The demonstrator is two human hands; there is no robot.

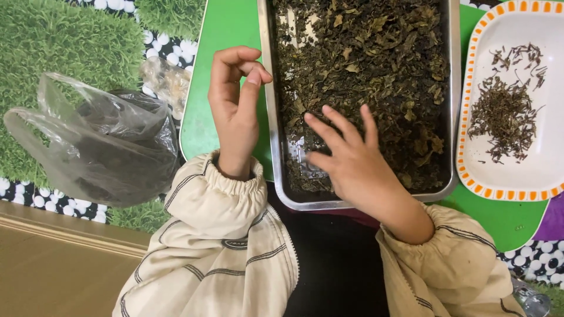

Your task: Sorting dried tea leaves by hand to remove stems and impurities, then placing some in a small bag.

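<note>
1. Your right hand [352,164] lies flat and open, fingers spread, on the dried leaves [376,76] in the steel tray [269,117]; it grips nothing.
2. Your left hand [235,100] is raised just left of the tray's edge, thumb and forefinger pinched together; you cannot tell whether a bit of leaf sits between them.
3. The steel tray rests on the green counter [226,35], right in front of you.
4. To the right, just beside the tray, a white dish with an orange-patterned rim [470,105] carries a small heap of dark stems [505,117].
5. To your left, a clear plastic bag [94,147] lies crumpled on the grass-patterned mat [59,47].
</note>
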